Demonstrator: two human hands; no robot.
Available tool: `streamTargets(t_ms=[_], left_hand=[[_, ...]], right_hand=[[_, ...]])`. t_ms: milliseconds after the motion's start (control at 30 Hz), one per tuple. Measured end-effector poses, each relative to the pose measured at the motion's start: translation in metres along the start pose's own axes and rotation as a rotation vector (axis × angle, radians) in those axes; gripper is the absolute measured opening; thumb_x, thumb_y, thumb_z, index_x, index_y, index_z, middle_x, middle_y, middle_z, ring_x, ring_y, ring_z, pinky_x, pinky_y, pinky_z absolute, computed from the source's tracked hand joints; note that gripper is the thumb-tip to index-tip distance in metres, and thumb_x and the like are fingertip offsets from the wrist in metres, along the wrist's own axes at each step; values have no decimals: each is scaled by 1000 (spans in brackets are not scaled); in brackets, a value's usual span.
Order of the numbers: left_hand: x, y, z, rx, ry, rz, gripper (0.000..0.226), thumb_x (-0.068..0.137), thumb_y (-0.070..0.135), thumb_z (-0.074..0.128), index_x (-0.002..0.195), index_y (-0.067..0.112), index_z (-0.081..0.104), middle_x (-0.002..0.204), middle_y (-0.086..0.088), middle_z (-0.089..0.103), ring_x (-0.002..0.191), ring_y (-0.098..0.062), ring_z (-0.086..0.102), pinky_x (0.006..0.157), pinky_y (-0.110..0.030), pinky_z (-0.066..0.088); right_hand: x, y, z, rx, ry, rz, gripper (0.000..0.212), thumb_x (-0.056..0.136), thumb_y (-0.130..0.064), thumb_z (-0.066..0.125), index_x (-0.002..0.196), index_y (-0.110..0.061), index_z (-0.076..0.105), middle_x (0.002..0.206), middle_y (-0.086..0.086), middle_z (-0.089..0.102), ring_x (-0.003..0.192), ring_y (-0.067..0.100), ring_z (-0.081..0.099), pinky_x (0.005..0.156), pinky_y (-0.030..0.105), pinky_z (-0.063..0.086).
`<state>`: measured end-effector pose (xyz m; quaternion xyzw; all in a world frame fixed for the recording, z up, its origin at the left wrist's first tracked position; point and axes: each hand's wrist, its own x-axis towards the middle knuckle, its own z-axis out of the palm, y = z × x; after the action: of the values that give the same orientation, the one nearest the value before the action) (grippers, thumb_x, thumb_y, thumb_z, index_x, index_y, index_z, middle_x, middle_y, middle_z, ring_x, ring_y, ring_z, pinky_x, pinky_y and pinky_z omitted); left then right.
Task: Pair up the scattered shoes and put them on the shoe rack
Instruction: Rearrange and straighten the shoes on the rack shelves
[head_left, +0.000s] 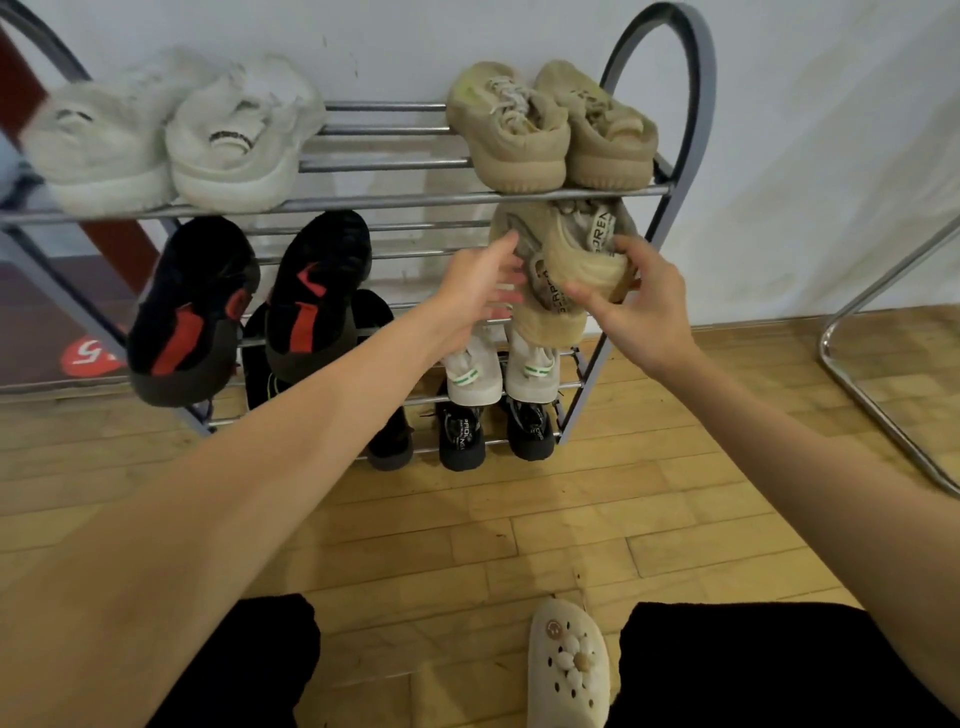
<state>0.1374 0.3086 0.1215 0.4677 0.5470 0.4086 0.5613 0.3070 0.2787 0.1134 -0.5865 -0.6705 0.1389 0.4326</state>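
A metal shoe rack (691, 104) stands against the wall. At the right end of its second shelf sits a pair of beige sneakers (561, 244) with printed straps. My right hand (634, 306) grips the heel of the right one. My left hand (478, 291) rests with straight fingers against the left one. The top shelf carries a white pair (171, 135) and a tan pair (550, 124). A black-and-red pair (249, 306) fills the left of the second shelf. Lower down are a white pair with green tabs (498, 374) and black shoes (462, 436).
A cream clog with a flower charm (569, 665) is on my foot on the wooden floor (467, 530). A chrome tube frame (883, 395) stands at the right. A red round floor sticker (91, 356) lies behind the rack at left.
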Motion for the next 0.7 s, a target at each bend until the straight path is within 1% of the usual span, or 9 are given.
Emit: streamTargets(t_ms=[67,133,200,267,367,467,533,600,700], left_hand=[[-10,6,-10,-111,-130,-52,52,96,46,49,123,3,56,106,-15,68,94,-27,68,79,-34,55],[-15,8,-18,-152,-179,-37,54,93,43,57,127,2,53,113,-18,68,98,-28,70,85,-37,58],[-17,8,-25,-203,-153,8,51,90,30,65,127,-3,53,115,-20,68,98,-27,71,82,-34,59],[-17,7,-33,-228,-81,34,47,89,18,67,124,-9,53,113,-20,68,95,-25,72,78,-31,60],[-13,0,-46,-189,27,49,39,89,10,65,120,-11,55,112,-22,68,96,-26,72,80,-34,60],[-8,-9,-58,-104,129,31,30,89,8,63,114,-9,60,108,-20,69,98,-26,70,86,-38,59],[-6,-14,-65,-92,155,12,26,89,8,63,111,-6,61,104,-16,69,99,-26,70,85,-38,59],[-6,-17,-69,-106,167,-5,25,90,6,62,111,-6,59,105,-16,68,100,-26,69,82,-36,59],[-3,-23,-70,-121,179,-24,26,89,3,61,112,-8,57,113,-22,65,105,-29,67,83,-39,59]], right_hand=[[1,-8,12,27,-11,-33,55,77,-31,78,122,-6,58,115,4,62,98,11,53,87,26,46],[1,-14,25,25,-47,-63,59,75,-42,75,120,-9,59,114,5,64,99,17,57,86,31,48],[0,-20,36,8,-79,-87,63,73,-49,74,120,-10,58,113,5,64,101,19,59,86,35,49],[1,-25,43,32,-114,-125,64,75,-44,76,124,-9,56,117,7,63,104,20,59,90,37,49],[7,-18,47,10,-247,-187,96,73,-50,75,148,-11,29,146,8,46,132,22,44,108,42,39],[7,6,54,-227,-319,-109,118,68,-63,72,154,-19,5,148,18,36,135,33,35,110,49,33],[3,15,62,-407,-340,-2,114,73,-63,69,154,-18,4,151,23,24,139,39,24,114,49,23],[3,11,71,-517,-288,25,101,78,-62,63,153,-17,13,152,25,18,141,41,17,115,48,17],[13,7,83,-526,-205,211,84,81,-55,63,148,-20,25,152,29,17,141,46,14,114,53,14]])
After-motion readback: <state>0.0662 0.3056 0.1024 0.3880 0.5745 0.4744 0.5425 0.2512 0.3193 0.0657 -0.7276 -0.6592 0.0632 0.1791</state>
